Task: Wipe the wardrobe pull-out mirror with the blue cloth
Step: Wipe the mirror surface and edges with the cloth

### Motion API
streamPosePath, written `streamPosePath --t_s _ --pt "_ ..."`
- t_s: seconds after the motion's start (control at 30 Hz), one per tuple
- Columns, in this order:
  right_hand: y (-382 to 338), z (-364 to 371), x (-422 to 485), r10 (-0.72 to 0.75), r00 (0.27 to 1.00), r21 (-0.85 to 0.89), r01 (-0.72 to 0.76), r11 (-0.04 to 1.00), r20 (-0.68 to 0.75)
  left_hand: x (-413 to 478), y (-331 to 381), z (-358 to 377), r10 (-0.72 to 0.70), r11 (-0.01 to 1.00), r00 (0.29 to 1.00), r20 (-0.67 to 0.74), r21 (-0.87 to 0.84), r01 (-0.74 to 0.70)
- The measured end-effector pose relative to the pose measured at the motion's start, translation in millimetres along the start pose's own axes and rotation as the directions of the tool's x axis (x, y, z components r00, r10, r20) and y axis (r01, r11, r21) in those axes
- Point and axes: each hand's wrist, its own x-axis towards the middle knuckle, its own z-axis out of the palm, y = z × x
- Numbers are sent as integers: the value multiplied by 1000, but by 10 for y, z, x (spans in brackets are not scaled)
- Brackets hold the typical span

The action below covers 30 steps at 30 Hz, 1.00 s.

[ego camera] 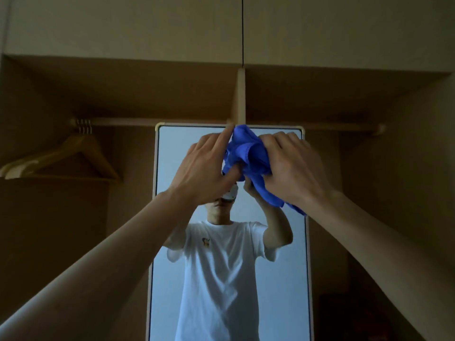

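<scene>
The tall pull-out mirror (pixel 290 279) with a pale frame stands upright in the middle of the open wardrobe and reflects a person in a white T-shirt. A bunched blue cloth (pixel 246 153) is raised in front of the mirror's upper part. My right hand (pixel 290 166) grips the cloth from the right, fingers curled into its folds. My left hand (pixel 209 166) holds the cloth's left side, thumb tucked into the fabric and index finger stretched upward along it. Whether the cloth touches the glass I cannot tell.
A wooden hanging rail (pixel 152 122) runs behind the mirror's top. Several wooden hangers (pixel 81 153) hang at the left. A vertical divider (pixel 240 94) splits the wardrobe above the mirror. Closed upper cabinet doors (pixel 123 25) lie overhead.
</scene>
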Motion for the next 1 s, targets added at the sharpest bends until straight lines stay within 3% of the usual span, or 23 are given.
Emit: streamPosePath --t_s 0.1,0.2,0.3,0.37,0.43,0.57,1.0 --pt "129 -40 297 23 1000 16 -23 1000 -6 345 -102 -19 8 997 1000 18 82 -9" --pt "270 -19 544 45 990 52 -52 997 130 588 -197 11 -40 987 994 101 157 24" --pt "381 8 700 69 960 143 -111 983 272 691 -260 67 -37 945 972 234 325 -43" --pt "427 24 754 88 935 213 -169 962 344 720 -292 120 -51 951 977 205 309 -16" --pt "447 32 762 111 912 267 -230 936 396 727 -284 163 -122 979 985 121 176 99" --pt "452 63 700 117 926 309 -236 921 359 707 -224 195 -180 980 981 78 103 171" --pt "371 -345 608 57 956 295 -145 944 288 660 5 -171 -165 978 985 58 137 156"
